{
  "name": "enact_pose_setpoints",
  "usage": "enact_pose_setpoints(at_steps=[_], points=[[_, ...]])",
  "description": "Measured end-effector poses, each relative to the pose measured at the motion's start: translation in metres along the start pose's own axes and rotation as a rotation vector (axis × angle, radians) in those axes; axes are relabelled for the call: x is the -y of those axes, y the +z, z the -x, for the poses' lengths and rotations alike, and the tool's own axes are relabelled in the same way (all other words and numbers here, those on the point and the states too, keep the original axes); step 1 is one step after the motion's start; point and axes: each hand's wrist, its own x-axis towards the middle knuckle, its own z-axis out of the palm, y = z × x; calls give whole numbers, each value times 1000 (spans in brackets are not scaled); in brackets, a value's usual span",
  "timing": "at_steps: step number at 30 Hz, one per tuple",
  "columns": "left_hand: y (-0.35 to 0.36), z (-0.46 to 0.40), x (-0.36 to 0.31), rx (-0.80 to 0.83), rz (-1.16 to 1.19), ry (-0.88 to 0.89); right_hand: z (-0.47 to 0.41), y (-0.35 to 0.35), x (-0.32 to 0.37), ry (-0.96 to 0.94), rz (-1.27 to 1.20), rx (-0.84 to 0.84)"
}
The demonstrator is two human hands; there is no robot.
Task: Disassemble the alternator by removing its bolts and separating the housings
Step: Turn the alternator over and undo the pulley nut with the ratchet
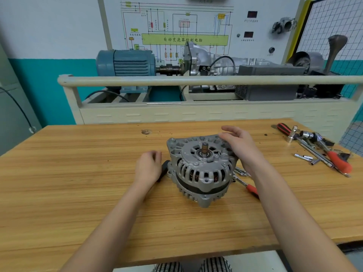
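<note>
A grey cast alternator (200, 169) stands on the wooden table (98, 183), shaft end up, with a brown shaft stub at its top centre. My right hand (238, 146) lies over its upper right rim, fingers relaxed and slightly spread, touching the housing. My left hand (148, 166) hovers just left of the alternator with loosely curled fingers and holds nothing. A black handle (164, 169) lies between my left hand and the alternator, partly hidden by the hand.
A red-handled tool (248, 186) and small metal pieces (241, 171) lie right of the alternator. At the table's far right are ratchets, sockets and red-handled wrenches (322, 152). A small hole (146, 131) is in the tabletop. A training bench with a blue motor (125, 63) stands behind.
</note>
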Motion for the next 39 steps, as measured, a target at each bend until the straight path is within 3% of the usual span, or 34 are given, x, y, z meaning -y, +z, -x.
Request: enact_pose_setpoints(at_steps=[1,3,5,9,18,27,39], points=[[-3,6,-7,-23,226,8,-1,-1,-1,29,-33,-14],[-9,21,-28,124,621,-41,-2,-1,-5,119,-161,-2],[-2,27,-43,256,749,-140,1,4,-10,222,-313,59],[18,33,-65,59,857,-227,6,10,-13,264,-524,21],[22,23,-70,25,960,-274,1,10,-9,266,-407,-105],[22,21,-68,12,984,-257,-1,10,-12,226,-381,-106],[15,-8,-65,204,970,-302,3,16,-18,191,-388,-203]])
